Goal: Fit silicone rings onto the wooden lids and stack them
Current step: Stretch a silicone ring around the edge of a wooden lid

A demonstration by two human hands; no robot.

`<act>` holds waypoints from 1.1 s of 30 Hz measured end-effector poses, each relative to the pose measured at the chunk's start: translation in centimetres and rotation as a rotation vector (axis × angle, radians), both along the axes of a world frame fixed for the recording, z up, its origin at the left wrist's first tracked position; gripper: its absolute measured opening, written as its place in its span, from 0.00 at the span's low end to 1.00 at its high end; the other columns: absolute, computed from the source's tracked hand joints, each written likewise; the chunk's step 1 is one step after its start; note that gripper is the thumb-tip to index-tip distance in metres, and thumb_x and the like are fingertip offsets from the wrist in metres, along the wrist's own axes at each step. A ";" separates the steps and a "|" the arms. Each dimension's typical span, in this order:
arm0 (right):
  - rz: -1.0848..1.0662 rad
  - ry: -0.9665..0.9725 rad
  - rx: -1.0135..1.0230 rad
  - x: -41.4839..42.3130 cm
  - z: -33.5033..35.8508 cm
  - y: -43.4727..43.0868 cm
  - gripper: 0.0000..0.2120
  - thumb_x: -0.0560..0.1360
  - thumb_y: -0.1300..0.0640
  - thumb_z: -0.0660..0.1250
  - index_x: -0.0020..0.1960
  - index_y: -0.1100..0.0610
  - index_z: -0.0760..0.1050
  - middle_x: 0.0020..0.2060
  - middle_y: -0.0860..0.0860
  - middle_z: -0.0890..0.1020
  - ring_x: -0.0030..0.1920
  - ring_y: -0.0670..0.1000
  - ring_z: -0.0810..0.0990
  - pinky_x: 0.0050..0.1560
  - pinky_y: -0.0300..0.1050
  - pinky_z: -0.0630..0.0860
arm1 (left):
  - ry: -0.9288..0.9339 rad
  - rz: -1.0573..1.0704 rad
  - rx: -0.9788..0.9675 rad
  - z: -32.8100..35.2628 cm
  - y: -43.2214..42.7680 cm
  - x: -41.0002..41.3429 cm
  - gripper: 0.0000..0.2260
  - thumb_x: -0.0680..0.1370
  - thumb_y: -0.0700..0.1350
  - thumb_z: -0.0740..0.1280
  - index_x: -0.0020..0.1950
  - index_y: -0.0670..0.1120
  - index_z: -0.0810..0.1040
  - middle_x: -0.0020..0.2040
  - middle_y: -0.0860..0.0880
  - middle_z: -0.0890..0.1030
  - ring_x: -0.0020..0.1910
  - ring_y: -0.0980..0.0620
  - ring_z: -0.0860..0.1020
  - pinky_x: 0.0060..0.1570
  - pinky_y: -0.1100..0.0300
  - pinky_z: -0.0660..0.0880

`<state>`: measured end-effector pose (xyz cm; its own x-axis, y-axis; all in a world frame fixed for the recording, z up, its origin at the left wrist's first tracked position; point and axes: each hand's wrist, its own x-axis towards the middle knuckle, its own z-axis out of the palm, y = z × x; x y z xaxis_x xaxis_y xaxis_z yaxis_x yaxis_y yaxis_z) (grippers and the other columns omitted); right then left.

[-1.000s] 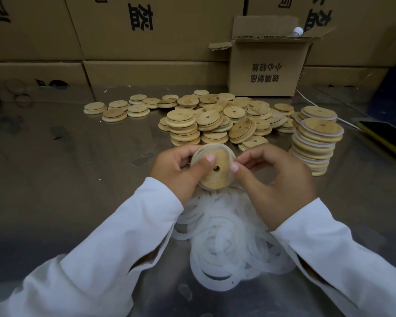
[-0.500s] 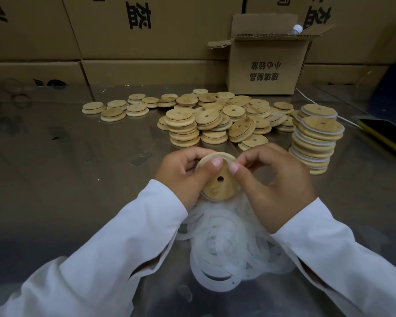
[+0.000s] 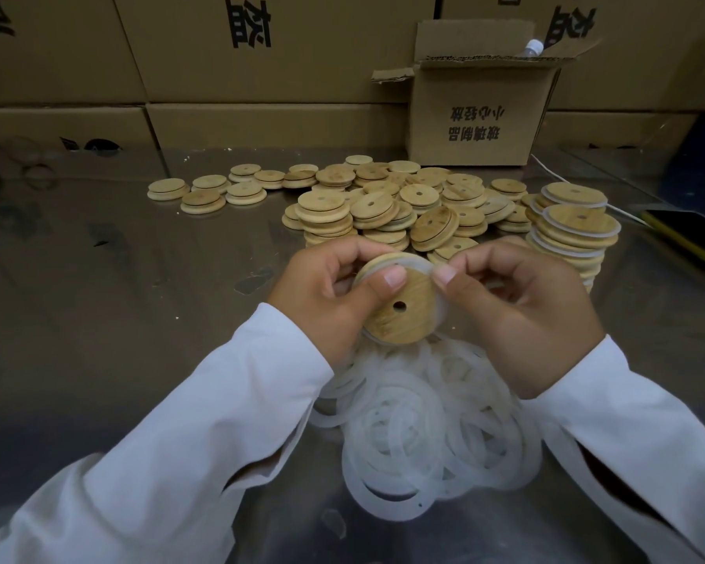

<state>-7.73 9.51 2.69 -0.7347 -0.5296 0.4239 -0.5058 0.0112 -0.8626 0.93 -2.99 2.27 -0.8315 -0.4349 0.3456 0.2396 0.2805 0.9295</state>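
Both hands hold one round wooden lid [image 3: 403,315] with a small centre hole, tilted toward me above the table. My left hand [image 3: 326,299] grips its left edge, thumb on the face. My right hand [image 3: 517,311] pinches the translucent silicone ring [image 3: 422,265] at the lid's upper right rim. A heap of loose white silicone rings [image 3: 428,433] lies below the hands. Bare wooden lids [image 3: 383,205] are piled behind. A stack of lids with rings fitted [image 3: 574,234] stands at the right.
A shiny metal table [image 3: 139,319] carries everything. An open cardboard box [image 3: 481,116] with a bottle cap showing stands at the back, before a wall of large cartons [image 3: 261,54]. A dark flat object with a yellow edge [image 3: 684,238] lies far right.
The lid has been turned and tilted in my hands. Both thumbs have worked along the upper rim, and the ring now shows along the lid's top right edge.
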 end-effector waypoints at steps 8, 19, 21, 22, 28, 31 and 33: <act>0.011 0.056 0.010 0.0 0.2 0.1 0.06 0.69 0.59 0.68 0.34 0.51 0.75 0.36 0.48 0.75 0.36 0.43 0.73 0.40 0.29 0.68 | 0.008 -0.009 -0.040 0.5 -0.4 0.3 0.12 0.66 0.48 0.65 0.46 0.45 0.78 0.42 0.49 0.81 0.43 0.56 0.80 0.44 0.65 0.77; 0.005 0.164 0.037 0.2 0.1 0.1 0.09 0.70 0.60 0.69 0.35 0.49 0.74 0.36 0.47 0.75 0.37 0.39 0.72 0.40 0.26 0.66 | 0.015 0.000 -0.018 0.6 -0.7 0.5 0.11 0.65 0.48 0.64 0.45 0.46 0.78 0.40 0.50 0.81 0.40 0.58 0.80 0.42 0.66 0.77; -0.002 0.184 0.041 0.2 0.1 0.2 0.09 0.70 0.60 0.69 0.34 0.48 0.74 0.36 0.47 0.75 0.37 0.38 0.72 0.40 0.25 0.66 | 0.014 -0.002 -0.016 0.6 -0.7 0.5 0.12 0.66 0.47 0.64 0.46 0.46 0.78 0.40 0.50 0.81 0.40 0.58 0.80 0.42 0.66 0.77; -0.009 0.192 0.043 0.2 0.1 0.1 0.09 0.70 0.60 0.69 0.35 0.48 0.73 0.36 0.47 0.75 0.38 0.38 0.72 0.40 0.25 0.66 | 0.013 -0.003 -0.019 0.6 -0.7 0.4 0.12 0.66 0.47 0.64 0.46 0.46 0.78 0.40 0.50 0.82 0.41 0.58 0.80 0.42 0.66 0.77; -0.016 0.204 0.031 0.3 -0.1 0.0 0.10 0.70 0.60 0.69 0.35 0.47 0.73 0.37 0.45 0.73 0.38 0.39 0.71 0.42 0.25 0.66 | 0.016 0.001 -0.010 0.4 -1.0 0.4 0.06 0.70 0.47 0.69 0.45 0.48 0.79 0.37 0.55 0.83 0.40 0.59 0.81 0.40 0.67 0.77; 0.013 0.151 0.011 0.3 -0.5 -0.2 0.08 0.70 0.60 0.69 0.35 0.49 0.74 0.37 0.47 0.74 0.38 0.41 0.72 0.41 0.27 0.68 | 0.016 0.023 -0.014 0.0 -0.9 0.3 0.06 0.71 0.47 0.70 0.46 0.47 0.79 0.39 0.53 0.82 0.41 0.59 0.81 0.41 0.66 0.76; 0.037 0.085 -0.001 0.3 -0.8 -0.2 0.07 0.70 0.59 0.69 0.35 0.49 0.75 0.36 0.47 0.75 0.36 0.42 0.73 0.40 0.29 0.69 | 0.013 0.035 -0.009 -0.3 -0.7 0.2 0.09 0.68 0.48 0.67 0.46 0.46 0.78 0.41 0.50 0.82 0.41 0.58 0.80 0.42 0.66 0.76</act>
